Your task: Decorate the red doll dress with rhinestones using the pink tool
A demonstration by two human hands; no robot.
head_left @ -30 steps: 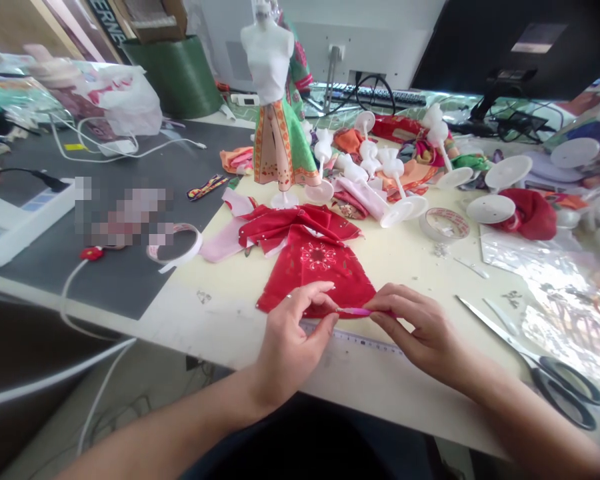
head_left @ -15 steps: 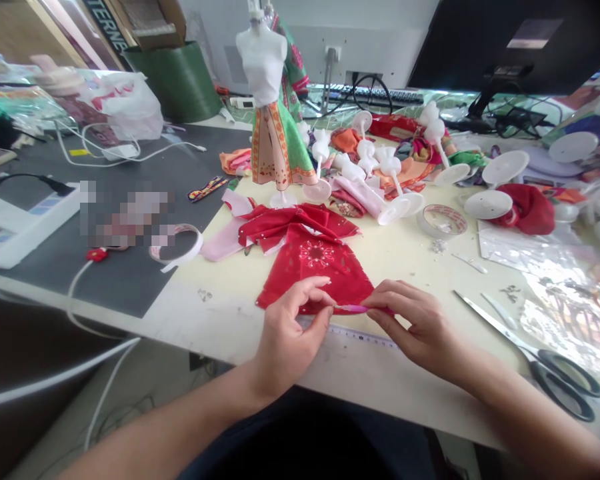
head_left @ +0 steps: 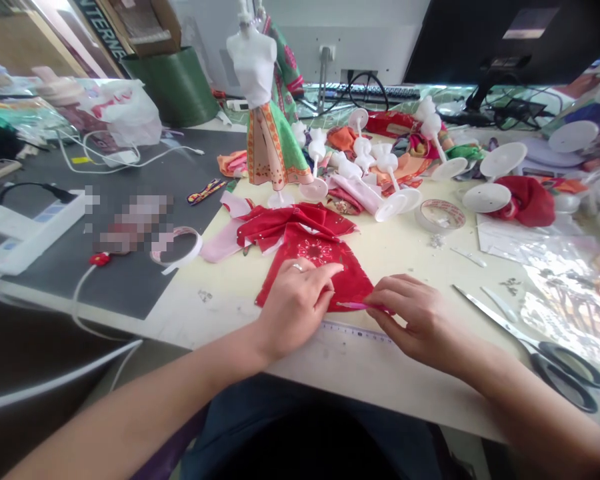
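Note:
A small red doll garment (head_left: 314,251) with a pale flower motif lies flat on the table before me. Over its lower left part is my left hand (head_left: 297,303), a ring on one finger. Its index finger points right, while the thumb and other fingers curl together; whatever they may pinch is hidden. My right hand (head_left: 413,320) grips a thin pink pen-like tool (head_left: 354,305) at the hem's right end. The tool's pale tip points left toward my left hand, with a gap between them. A printed measuring strip (head_left: 360,333) runs just below the hem.
Black-handled scissors (head_left: 535,347) lie at the right by a clear plastic bag (head_left: 570,293). Tape rolls (head_left: 196,248) flank the garment. Behind stand a dressed white mannequin (head_left: 253,67), toppled small white forms (head_left: 364,157) and coloured fabric. A power strip (head_left: 35,230) lies at the left.
My left hand has rolled over and drawn slightly away from the tool's tip, its index finger now stretched out. The right hand holds the pink tool nearly where it was.

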